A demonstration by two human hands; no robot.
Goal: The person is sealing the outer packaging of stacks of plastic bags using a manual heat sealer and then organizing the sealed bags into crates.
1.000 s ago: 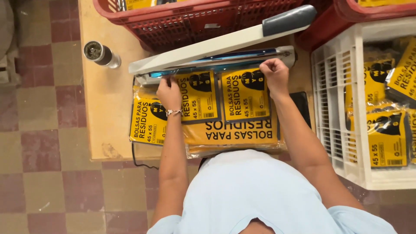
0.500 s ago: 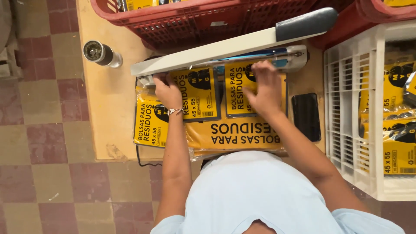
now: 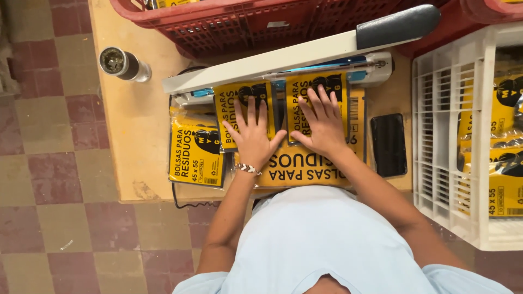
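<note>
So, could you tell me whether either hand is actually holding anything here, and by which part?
Nothing is gripped. The left hand and right hand lie flat, fingers spread, each pressing on the face of a yellow packet under the raised sealer arm.

A wooden table [image 3: 139, 117] stands on a floor of red and tan checkered tiles [image 3: 49, 179]. Near the table's far left corner stands a small cylindrical container [image 3: 122, 63] with a dark top. A red plastic crate [image 3: 245, 22] sits along the far edge of the table. To the right, a white slatted plastic crate [image 3: 444, 141] holds more yellow packets [image 3: 504, 163]. A flat black phone [image 3: 388, 145] lies on the table, between the white crate and the middle of the table. A thin dark cable [image 3: 182, 202] hangs at the near edge.
</note>
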